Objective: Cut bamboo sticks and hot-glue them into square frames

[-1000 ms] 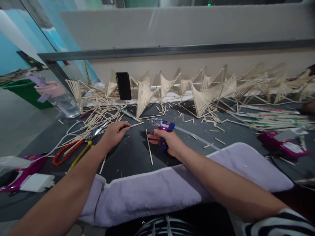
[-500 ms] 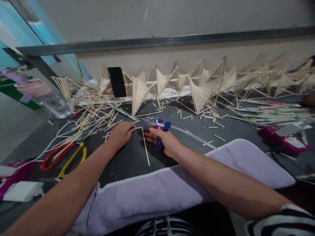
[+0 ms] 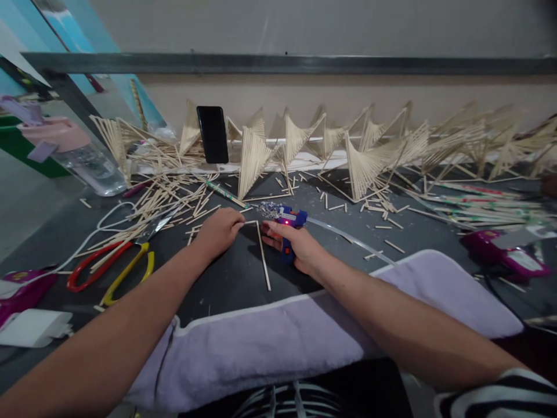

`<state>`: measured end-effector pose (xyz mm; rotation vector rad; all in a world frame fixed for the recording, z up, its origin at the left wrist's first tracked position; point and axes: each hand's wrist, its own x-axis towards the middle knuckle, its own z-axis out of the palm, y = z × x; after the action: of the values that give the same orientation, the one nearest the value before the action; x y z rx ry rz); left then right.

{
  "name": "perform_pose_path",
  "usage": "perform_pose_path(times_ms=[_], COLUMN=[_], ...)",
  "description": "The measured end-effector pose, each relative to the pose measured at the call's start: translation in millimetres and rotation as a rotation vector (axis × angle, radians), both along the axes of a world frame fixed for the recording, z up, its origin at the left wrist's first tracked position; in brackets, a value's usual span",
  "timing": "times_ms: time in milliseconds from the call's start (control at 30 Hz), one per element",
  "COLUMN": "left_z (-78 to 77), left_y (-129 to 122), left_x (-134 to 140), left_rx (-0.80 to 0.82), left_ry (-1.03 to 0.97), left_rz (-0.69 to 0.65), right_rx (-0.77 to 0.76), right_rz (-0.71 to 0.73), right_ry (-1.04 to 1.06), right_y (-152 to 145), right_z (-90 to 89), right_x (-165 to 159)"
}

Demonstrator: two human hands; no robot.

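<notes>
My left hand [image 3: 221, 231] is closed, its fingertips pinching a short wooden stick [image 3: 249, 223]. That stick's far end meets the top of a longer wooden stick [image 3: 264, 258] lying on the dark table, forming a corner. In my right hand [image 3: 302, 244] is a blue glue gun [image 3: 291, 217] with a lit red light and crumpled foil [image 3: 268, 209] around its nozzle. A clear glue stick [image 3: 348, 237] trails from the gun's back. The nozzle tip itself is hidden by the foil, just above the sticks' corner.
Fan-shaped stick structures [image 3: 255, 154] line the back, with a phone [image 3: 213, 134] propped among them. Scissors [image 3: 124, 255], loose sticks [image 3: 161, 200] and a water bottle [image 3: 82, 154] stand left. A purple glue gun [image 3: 505, 252] lies right. A lilac towel [image 3: 278, 342] covers the front edge.
The view has shifted slightly, so things on the table appear moved a little. Both hands keep their grips, and the two sticks still meet at a corner.
</notes>
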<state>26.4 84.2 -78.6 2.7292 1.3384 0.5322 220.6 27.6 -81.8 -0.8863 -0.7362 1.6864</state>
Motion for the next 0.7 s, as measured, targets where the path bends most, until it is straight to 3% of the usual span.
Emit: perform_pose_path(times_ms=[700], left_z=[-5.0], left_y=[3.8], left_x=[1.8], left_rx=[0.030], left_ry=[0.019], left_rz=[-0.010], right_rx=[0.072], right_rz=[0.025], right_ry=[-0.073], right_y=[11.2], right_z=[-7.2], right_x=[1.8])
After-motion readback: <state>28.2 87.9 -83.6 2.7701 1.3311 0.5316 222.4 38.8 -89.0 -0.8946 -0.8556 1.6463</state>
